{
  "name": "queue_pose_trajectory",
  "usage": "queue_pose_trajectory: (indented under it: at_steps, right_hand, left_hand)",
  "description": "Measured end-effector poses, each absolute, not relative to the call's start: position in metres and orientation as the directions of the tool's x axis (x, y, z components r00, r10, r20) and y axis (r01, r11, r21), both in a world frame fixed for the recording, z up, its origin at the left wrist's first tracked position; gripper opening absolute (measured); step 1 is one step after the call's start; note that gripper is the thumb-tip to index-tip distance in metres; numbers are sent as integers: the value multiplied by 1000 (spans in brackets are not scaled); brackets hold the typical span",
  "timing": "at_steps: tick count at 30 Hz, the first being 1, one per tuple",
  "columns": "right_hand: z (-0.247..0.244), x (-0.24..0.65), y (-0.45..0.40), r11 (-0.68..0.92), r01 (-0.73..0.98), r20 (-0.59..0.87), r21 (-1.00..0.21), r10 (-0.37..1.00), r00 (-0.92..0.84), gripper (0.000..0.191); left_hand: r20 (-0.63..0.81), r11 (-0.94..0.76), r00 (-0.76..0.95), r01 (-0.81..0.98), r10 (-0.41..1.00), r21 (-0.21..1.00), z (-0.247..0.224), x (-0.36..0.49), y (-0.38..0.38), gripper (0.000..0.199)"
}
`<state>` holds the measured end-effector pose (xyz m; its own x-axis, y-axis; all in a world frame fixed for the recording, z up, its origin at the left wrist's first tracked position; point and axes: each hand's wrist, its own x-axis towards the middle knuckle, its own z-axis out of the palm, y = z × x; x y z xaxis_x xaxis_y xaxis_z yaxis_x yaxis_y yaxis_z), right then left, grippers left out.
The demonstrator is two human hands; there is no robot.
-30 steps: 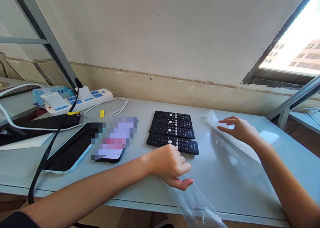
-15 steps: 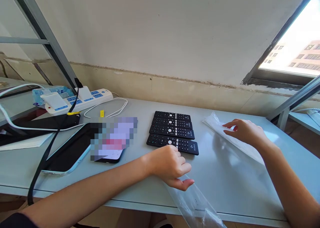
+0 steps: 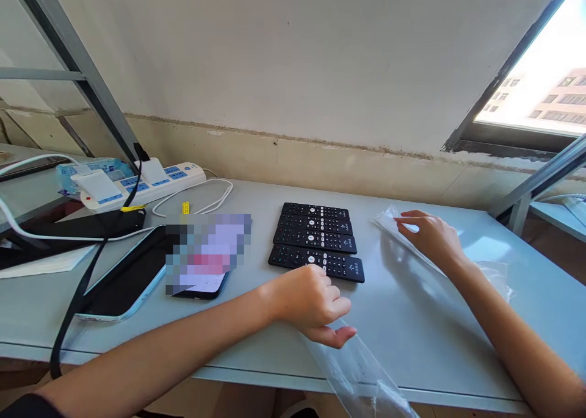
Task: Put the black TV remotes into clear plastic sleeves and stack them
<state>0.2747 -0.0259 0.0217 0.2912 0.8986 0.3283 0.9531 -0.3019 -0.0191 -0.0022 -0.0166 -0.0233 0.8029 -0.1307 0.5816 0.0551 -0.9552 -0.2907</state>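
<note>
My left hand point(image 3: 314, 305) is closed, fingers curled round the top of a clear plastic bag point(image 3: 361, 366). That bag hangs down over the front edge of the desk. Just behind this hand, several black remote controls point(image 3: 288, 254) lie side by side in a row, their keys facing up. My right hand point(image 3: 428, 235) reaches to a flat pile of clear plastic bags point(image 3: 384, 221) right of the remotes. Its thumb and forefinger are pinched together at the pile's upper edge. Whether one bag or more is between them is too fine to make out.
Left of the remotes lie a phone with a blurred screen point(image 3: 206, 282) and a dark tablet-like device point(image 3: 130, 277). A white power strip point(image 3: 178, 177) with cables sits at the back left. Metal frame posts point(image 3: 522, 213) rise at both sides, and a wall point(image 3: 293, 70) borders the back.
My right hand has moved left along the pile of plastic bags, and its fingers have closed into a pinch at the edge. My left hand stays where it was with its bag.
</note>
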Motion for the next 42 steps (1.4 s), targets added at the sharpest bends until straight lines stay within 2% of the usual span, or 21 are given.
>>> queue_pose_trajectory:
  at_steps: [2, 5, 7, 10, 15, 18, 22, 30, 36, 42]
  right_hand:
    - [24, 276, -28, -319, 948, 364, -10, 882, 300, 30]
    - [26, 276, -30, -324, 946, 326, -15, 893, 311, 30]
    - [26, 275, -30, -299, 953, 300, -41, 907, 297, 35]
    - [24, 276, -29, -266, 962, 340, -66, 900, 272, 41]
    - [18, 285, -27, -362, 932, 299, -28, 886, 354, 55]
    - [14, 291, -26, -340, 940, 263, -11, 906, 331, 51]
    - [12, 291, -24, -304, 953, 298, -22, 907, 296, 45]
    - [22, 284, -26, -284, 948, 261, -144, 913, 314, 32]
    - [23, 285, -24, -248, 948, 387, -199, 869, 308, 37]
    - [6, 295, -19, -180, 972, 318, -149, 922, 220, 45]
  left_hand:
    - [576, -957, 808, 56, -124, -285, -24, -2, -17, 39]
    - [558, -958, 821, 52, -119, -280, -24, -2, -17, 40]
    - [561, -958, 819, 53, -119, -281, -24, -2, -17, 40]
    - [575, -956, 809, 57, -125, -287, -24, -3, -16, 40]
    - [566, -955, 814, 52, -128, -291, -24, -3, -17, 40]
    - [562, -954, 817, 50, -130, -294, -23, -3, -17, 39]
    - [562, -956, 817, 49, -127, -288, -23, -3, -17, 39]
    - [571, -955, 811, 55, -128, -292, -23, -2, -17, 40]
    - [545, -957, 830, 50, -121, -287, -24, -2, -17, 39]
    - [544, -952, 831, 62, -117, -300, -24, -2, -16, 41]
